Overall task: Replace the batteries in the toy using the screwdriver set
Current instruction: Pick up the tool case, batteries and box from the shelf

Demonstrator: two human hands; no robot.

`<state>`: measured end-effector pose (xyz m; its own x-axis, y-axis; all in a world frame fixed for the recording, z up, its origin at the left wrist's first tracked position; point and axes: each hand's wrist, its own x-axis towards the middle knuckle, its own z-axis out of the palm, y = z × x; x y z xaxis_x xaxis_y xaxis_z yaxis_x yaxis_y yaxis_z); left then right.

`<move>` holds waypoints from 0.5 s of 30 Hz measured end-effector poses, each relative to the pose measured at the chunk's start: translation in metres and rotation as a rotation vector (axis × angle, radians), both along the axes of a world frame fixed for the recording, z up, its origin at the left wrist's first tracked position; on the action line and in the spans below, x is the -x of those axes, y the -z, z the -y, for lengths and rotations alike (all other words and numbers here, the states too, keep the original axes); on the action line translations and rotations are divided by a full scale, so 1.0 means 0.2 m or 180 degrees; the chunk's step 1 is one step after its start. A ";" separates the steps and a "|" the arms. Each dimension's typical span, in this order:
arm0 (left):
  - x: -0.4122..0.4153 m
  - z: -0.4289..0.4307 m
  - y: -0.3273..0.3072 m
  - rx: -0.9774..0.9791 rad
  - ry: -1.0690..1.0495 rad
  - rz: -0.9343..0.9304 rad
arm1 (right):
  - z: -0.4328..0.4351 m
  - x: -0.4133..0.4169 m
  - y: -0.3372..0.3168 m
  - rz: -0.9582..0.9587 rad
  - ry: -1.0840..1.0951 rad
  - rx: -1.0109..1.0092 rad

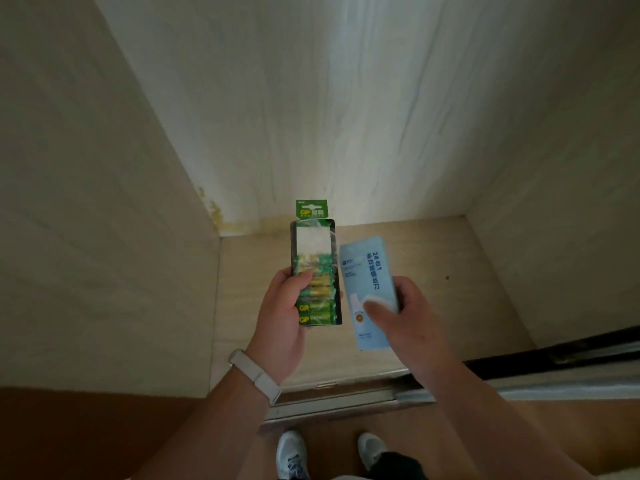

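My left hand (282,317) grips a green battery pack (313,258) by its lower part, holding it upright with its green hang tab at the top; several green and yellow cells show through the clear wrap. My right hand (403,313) holds a light blue screwdriver set box (363,271) beside it, thumb across the box's front, the box tilted slightly left. Both are held in front of me inside a pale wooden cabinet. The toy is not in view.
The cabinet's wooden floor (467,271) lies below my hands, with pale walls on the left, back and right. A metal sliding track (346,400) runs along the cabinet's front edge. My shoes (292,453) stand on the brown floor just outside it.
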<state>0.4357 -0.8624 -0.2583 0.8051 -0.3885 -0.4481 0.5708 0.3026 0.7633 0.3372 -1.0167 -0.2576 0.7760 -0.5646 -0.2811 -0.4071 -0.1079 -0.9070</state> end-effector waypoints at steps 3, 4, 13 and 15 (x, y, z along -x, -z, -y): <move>0.04 -0.01 -0.06 -0.0082 -0.0309 -0.0038 | 0.02 -0.02 -0.04 0.0026 -0.0276 -0.0022; 0.05 -0.01 -0.08 -0.0092 -0.0406 -0.0052 | 0.03 -0.03 -0.05 0.0041 -0.0368 -0.0042; 0.27 0.02 -0.24 -0.0057 -0.1207 0.0132 | 0.12 -0.08 -0.16 0.0250 -0.1103 -0.0281; 0.34 0.01 -0.25 -0.0108 -0.1425 0.0150 | 0.11 -0.08 -0.16 0.0336 -0.1323 -0.0359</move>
<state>0.3674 -0.8636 -0.2074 0.9104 0.0172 -0.4134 0.3537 0.4861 0.7991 0.3528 -1.0385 -0.2257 0.9584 -0.1688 -0.2302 -0.2546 -0.1407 -0.9568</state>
